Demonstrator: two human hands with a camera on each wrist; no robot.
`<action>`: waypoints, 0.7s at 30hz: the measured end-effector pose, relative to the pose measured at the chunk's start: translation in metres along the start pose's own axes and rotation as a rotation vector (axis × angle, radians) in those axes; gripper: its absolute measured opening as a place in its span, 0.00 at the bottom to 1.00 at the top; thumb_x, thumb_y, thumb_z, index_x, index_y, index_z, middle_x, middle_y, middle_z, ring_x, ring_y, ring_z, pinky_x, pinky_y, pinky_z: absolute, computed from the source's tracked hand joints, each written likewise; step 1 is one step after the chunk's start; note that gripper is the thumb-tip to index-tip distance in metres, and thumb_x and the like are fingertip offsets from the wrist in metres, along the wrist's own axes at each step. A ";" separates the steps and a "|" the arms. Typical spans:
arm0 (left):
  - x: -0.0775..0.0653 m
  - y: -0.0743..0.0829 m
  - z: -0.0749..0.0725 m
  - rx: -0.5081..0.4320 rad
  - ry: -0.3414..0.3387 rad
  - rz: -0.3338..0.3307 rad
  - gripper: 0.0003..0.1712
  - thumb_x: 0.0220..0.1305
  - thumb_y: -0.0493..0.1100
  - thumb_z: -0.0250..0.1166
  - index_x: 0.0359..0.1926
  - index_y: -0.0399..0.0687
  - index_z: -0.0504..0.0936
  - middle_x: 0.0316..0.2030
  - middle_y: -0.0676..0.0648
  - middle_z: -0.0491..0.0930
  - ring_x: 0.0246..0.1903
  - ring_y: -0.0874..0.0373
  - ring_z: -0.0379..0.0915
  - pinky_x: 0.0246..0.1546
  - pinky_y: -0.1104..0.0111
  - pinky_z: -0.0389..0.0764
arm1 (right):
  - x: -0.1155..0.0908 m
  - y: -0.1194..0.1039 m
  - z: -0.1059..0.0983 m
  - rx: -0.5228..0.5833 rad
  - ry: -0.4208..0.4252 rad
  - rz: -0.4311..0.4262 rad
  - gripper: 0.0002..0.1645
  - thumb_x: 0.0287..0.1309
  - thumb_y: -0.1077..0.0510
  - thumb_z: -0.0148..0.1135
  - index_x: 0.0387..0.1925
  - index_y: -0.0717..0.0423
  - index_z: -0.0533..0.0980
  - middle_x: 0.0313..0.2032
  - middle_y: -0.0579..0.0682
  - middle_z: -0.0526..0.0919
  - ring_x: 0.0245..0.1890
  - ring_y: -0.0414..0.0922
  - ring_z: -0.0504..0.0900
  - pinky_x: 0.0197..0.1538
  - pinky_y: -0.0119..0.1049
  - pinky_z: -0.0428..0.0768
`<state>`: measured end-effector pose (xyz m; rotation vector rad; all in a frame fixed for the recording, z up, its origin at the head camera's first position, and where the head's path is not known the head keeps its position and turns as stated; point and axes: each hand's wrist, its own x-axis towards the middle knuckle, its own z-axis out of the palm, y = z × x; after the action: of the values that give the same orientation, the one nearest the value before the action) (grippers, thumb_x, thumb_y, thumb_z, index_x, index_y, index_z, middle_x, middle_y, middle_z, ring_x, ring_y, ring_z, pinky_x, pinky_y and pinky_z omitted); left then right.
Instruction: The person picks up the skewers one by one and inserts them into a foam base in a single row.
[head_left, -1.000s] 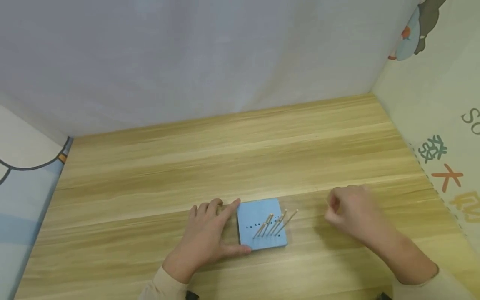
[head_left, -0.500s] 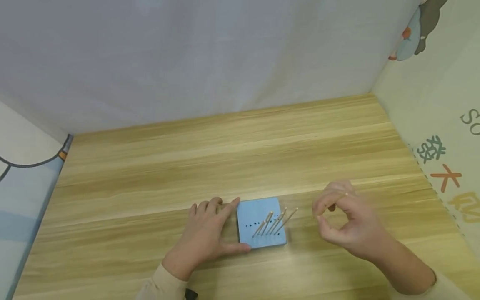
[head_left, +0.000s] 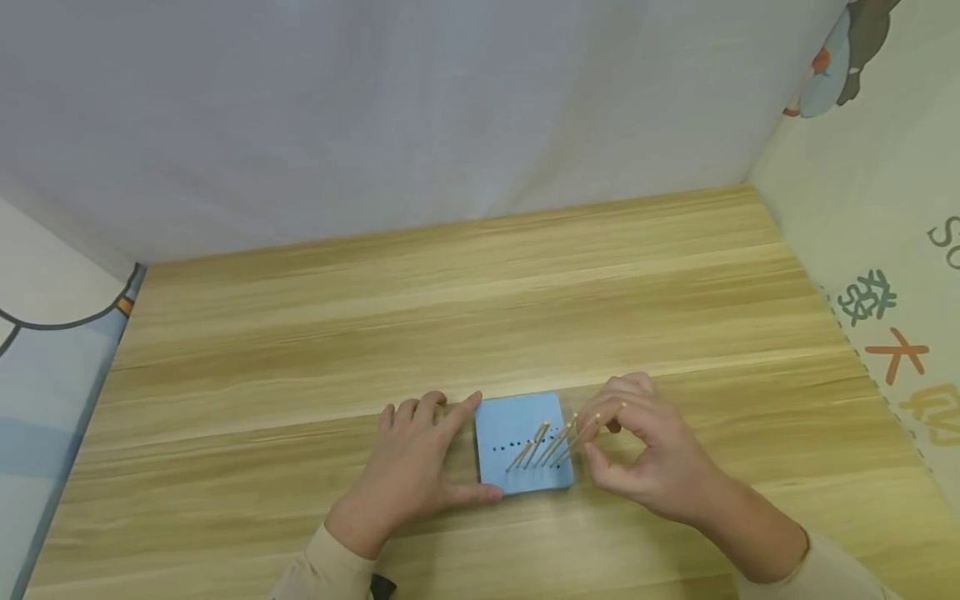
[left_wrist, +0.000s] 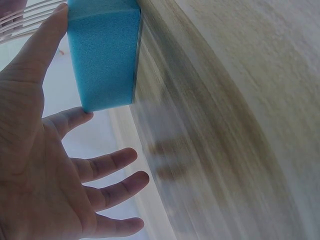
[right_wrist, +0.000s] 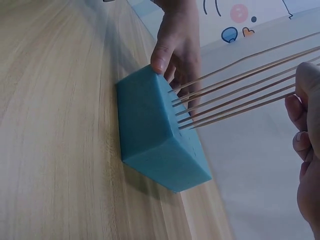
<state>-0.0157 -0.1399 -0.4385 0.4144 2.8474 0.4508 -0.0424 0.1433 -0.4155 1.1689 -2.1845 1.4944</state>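
Note:
A blue foam block (head_left: pixel 517 417) lies on the table, with rows of dark holes in its top. Several thin wooden skewers (right_wrist: pixel 245 109) stand in it, leaning right in the head view. My left hand (head_left: pixel 412 462) holds the block's left side between thumb and index finger; its other fingers are spread, as the left wrist view shows. Just right of the block, my right hand (head_left: pixel 652 450) pinches a thin skewer (head_left: pixel 623 406) between thumb and fingers. Its lower part is hard to tell from the standing skewers.
The wood-grain table (head_left: pixel 337 333) reaches back to a grey-white curtain (head_left: pixel 420 125). At the right rises a pale panel (head_left: pixel 840 208) with printed characters and a cartoon figure. Another printed panel (head_left: pixel 60 400) borders the left edge.
The right hand has come leftward from the open table to the standing skewers, carrying a skewer. The left hand and block have stayed in place.

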 end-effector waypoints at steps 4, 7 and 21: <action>0.000 0.000 0.000 0.007 0.001 0.000 0.65 0.41 0.80 0.77 0.78 0.62 0.67 0.66 0.35 0.73 0.63 0.31 0.71 0.66 0.31 0.69 | -0.001 0.001 0.001 -0.005 -0.003 0.009 0.17 0.41 0.73 0.66 0.31 0.50 0.80 0.31 0.46 0.87 0.33 0.36 0.74 0.46 0.32 0.65; 0.000 0.001 -0.001 0.006 -0.003 -0.004 0.65 0.41 0.80 0.77 0.78 0.63 0.67 0.66 0.35 0.73 0.63 0.31 0.71 0.66 0.31 0.68 | -0.002 0.001 0.001 -0.011 -0.006 0.016 0.17 0.41 0.72 0.66 0.31 0.49 0.80 0.32 0.45 0.87 0.33 0.36 0.74 0.47 0.32 0.65; 0.000 0.001 -0.001 0.005 0.005 0.002 0.65 0.41 0.79 0.77 0.78 0.61 0.67 0.66 0.36 0.74 0.63 0.31 0.71 0.67 0.33 0.69 | -0.007 0.006 0.010 -0.036 -0.031 0.023 0.17 0.42 0.71 0.68 0.32 0.47 0.81 0.31 0.39 0.86 0.33 0.35 0.75 0.47 0.30 0.67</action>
<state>-0.0155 -0.1396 -0.4372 0.4180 2.8536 0.4454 -0.0403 0.1389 -0.4283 1.1670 -2.2422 1.4495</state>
